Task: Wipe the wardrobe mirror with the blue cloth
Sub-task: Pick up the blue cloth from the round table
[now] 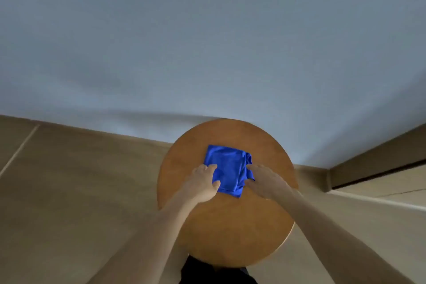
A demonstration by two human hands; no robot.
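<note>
Both bare forearms are extended from the 7 and 5 o'clock corners and converge toward the middle. The left hand (202, 183) is laid palm down, thumb and forefinger spread on the 9 o'clock edge of the blue cloth (228, 168). The right hand (265, 182) is set at its 3 o'clock edge, fingertips partly hidden by a fold.

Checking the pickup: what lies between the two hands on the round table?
The blue cloth, lying folded on the round wooden table; the left hand and right hand touch its opposite sides. The head view shows this.
</note>
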